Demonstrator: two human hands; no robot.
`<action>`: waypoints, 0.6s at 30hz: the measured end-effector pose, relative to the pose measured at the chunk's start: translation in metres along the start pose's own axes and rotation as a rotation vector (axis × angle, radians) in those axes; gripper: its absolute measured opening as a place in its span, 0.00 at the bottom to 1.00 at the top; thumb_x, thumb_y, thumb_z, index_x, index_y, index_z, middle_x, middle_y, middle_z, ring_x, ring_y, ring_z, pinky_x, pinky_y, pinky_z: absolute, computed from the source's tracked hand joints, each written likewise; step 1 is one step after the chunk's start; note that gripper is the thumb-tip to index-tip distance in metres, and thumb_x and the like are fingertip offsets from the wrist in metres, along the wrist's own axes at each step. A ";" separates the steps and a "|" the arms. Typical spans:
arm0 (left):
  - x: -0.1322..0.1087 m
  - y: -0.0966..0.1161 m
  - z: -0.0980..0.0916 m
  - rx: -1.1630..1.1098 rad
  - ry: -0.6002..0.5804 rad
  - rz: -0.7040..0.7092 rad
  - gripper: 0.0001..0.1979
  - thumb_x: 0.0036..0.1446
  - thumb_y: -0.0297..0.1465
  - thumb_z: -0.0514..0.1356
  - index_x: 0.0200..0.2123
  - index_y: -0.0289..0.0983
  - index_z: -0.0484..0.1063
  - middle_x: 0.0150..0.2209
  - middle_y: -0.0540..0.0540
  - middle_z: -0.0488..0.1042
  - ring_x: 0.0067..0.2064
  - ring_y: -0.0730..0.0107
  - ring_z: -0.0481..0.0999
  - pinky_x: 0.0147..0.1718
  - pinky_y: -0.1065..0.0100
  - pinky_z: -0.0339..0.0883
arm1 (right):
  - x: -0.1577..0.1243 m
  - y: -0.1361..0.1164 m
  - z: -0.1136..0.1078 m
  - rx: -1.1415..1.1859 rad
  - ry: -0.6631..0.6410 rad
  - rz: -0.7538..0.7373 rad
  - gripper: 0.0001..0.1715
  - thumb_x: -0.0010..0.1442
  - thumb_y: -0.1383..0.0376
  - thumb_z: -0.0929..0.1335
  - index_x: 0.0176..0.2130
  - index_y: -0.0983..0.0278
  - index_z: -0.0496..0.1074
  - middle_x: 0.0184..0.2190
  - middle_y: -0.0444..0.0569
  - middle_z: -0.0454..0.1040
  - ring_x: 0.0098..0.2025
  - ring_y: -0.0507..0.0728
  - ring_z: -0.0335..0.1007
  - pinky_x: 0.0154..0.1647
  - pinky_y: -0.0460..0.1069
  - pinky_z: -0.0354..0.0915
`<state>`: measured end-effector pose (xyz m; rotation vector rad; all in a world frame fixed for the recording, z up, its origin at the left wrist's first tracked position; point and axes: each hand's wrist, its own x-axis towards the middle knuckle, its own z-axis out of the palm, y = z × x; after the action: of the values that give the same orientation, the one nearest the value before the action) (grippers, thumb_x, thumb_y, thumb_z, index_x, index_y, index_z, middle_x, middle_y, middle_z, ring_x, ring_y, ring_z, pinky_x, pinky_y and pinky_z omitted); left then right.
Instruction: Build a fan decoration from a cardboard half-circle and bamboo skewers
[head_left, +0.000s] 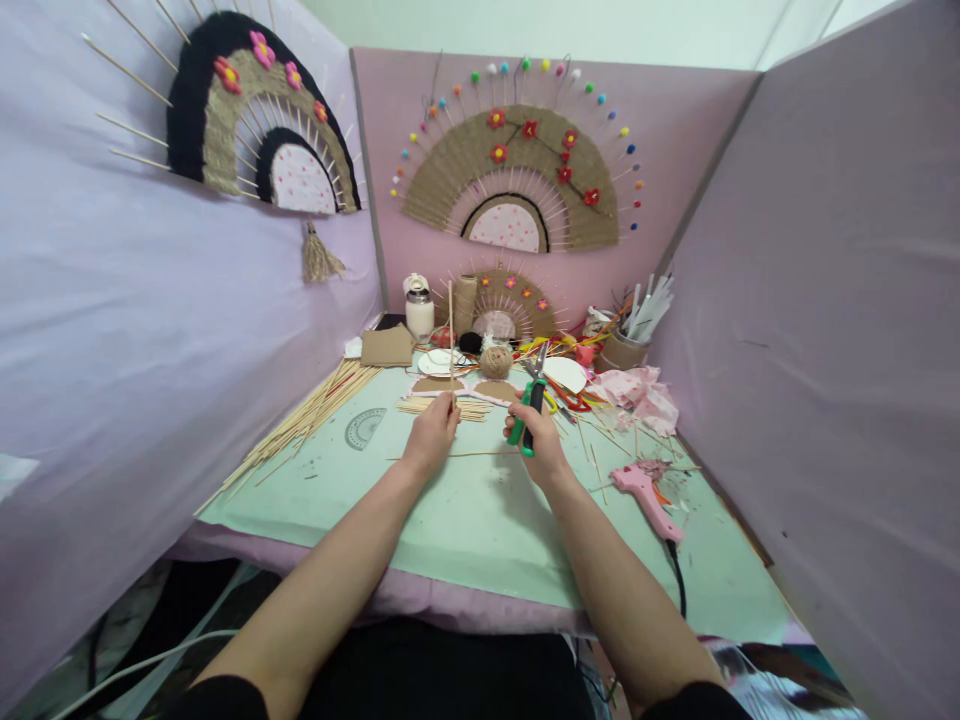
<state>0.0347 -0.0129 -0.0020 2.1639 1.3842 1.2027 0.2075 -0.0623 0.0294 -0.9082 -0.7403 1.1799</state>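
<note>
My left hand (pixel 433 436) is closed around the lower end of a thin wooden stick (pixel 451 335), which stands upright above the table. In my right hand (pixel 546 446) is a pair of pliers (pixel 535 405) with green and black handles, its metal jaws pointing up and away from me. The pliers and the stick are apart. Just beyond my left hand lies a small pile of short sticks (pixel 476 410), in front of half-round cardboard pieces (pixel 439 385) with pale edging. Another stick (pixel 484 455) lies crosswise on the table between my hands.
Long sticks (pixel 300 420) lie along the left side, near a protractor (pixel 365 429). A pink glue gun (pixel 651 498) with a black cord rests at right. Behind are a twine ball (pixel 496 361), a white jar (pixel 419 315) and pink cloth (pixel 637 395). Decorated fans (pixel 435 190) hang on the walls.
</note>
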 end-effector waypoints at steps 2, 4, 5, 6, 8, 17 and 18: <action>0.000 0.001 0.000 0.010 -0.003 -0.004 0.03 0.62 0.30 0.52 0.35 0.41 0.63 0.32 0.47 0.74 0.34 0.66 0.73 0.34 0.68 0.62 | 0.000 0.000 0.000 -0.002 0.000 -0.004 0.27 0.42 0.57 0.75 0.40 0.59 0.65 0.25 0.38 0.67 0.25 0.50 0.63 0.26 0.46 0.62; 0.001 0.003 0.000 0.047 -0.032 -0.028 0.03 0.62 0.29 0.52 0.34 0.41 0.63 0.31 0.48 0.74 0.33 0.65 0.73 0.33 0.67 0.61 | 0.000 0.000 0.000 -0.003 -0.004 -0.003 0.27 0.42 0.57 0.75 0.40 0.59 0.66 0.25 0.37 0.66 0.25 0.50 0.63 0.26 0.47 0.62; 0.002 0.004 0.000 0.064 -0.047 -0.044 0.03 0.62 0.29 0.52 0.34 0.41 0.63 0.31 0.48 0.74 0.33 0.65 0.73 0.33 0.67 0.60 | 0.000 0.000 0.000 -0.002 -0.005 -0.001 0.27 0.42 0.57 0.75 0.41 0.59 0.66 0.25 0.37 0.66 0.25 0.50 0.63 0.26 0.46 0.62; 0.002 0.004 0.000 0.073 -0.057 -0.058 0.03 0.62 0.29 0.52 0.34 0.41 0.63 0.31 0.48 0.74 0.33 0.65 0.73 0.32 0.67 0.60 | 0.000 0.001 0.000 -0.001 -0.006 0.001 0.28 0.42 0.57 0.75 0.41 0.59 0.66 0.24 0.37 0.66 0.24 0.50 0.63 0.25 0.46 0.62; 0.002 0.005 0.000 0.068 -0.060 -0.076 0.03 0.62 0.29 0.52 0.34 0.41 0.63 0.31 0.48 0.74 0.33 0.65 0.73 0.32 0.68 0.60 | 0.001 0.002 -0.001 -0.004 -0.008 0.003 0.28 0.42 0.57 0.75 0.42 0.59 0.67 0.24 0.37 0.66 0.24 0.50 0.63 0.25 0.46 0.62; 0.004 0.001 -0.001 0.148 -0.007 -0.017 0.04 0.63 0.29 0.51 0.35 0.40 0.64 0.31 0.48 0.74 0.32 0.66 0.72 0.31 0.69 0.59 | 0.000 0.002 0.001 -0.019 -0.022 0.013 0.29 0.43 0.55 0.75 0.43 0.60 0.66 0.24 0.37 0.67 0.25 0.50 0.62 0.26 0.46 0.62; 0.008 0.001 -0.001 0.201 -0.013 0.000 0.05 0.63 0.29 0.50 0.35 0.40 0.64 0.32 0.47 0.74 0.33 0.65 0.73 0.31 0.69 0.59 | 0.000 0.002 0.001 -0.027 -0.031 0.014 0.29 0.43 0.55 0.74 0.44 0.61 0.66 0.24 0.38 0.66 0.25 0.50 0.62 0.27 0.46 0.62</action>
<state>0.0359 -0.0069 0.0026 2.2993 1.5592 1.0883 0.2053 -0.0617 0.0284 -0.9204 -0.7772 1.2009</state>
